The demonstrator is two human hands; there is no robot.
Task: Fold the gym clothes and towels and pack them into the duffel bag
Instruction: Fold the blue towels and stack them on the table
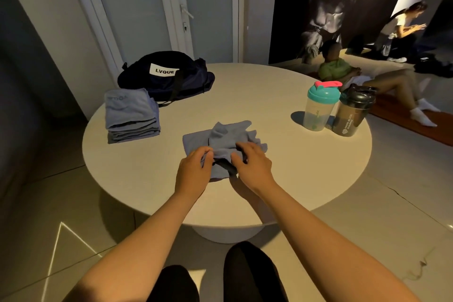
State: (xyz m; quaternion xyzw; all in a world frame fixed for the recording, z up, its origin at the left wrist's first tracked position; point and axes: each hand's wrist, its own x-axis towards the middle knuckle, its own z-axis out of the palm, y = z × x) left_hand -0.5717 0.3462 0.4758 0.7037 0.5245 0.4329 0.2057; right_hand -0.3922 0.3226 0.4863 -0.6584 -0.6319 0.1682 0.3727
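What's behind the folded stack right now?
The duffel bag lies directly behind the stack, its white label facing the camera. The stack hides the bag's near left corner, and its opening does not show.

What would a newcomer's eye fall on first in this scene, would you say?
Probably the hands at centre: the left hand and right hand both grip a crumpled blue-grey cloth on the round table. Next come the stack of folded cloths at the left, the dark duffel bag behind it, and a teal-lidded shaker and a black shaker at the right.
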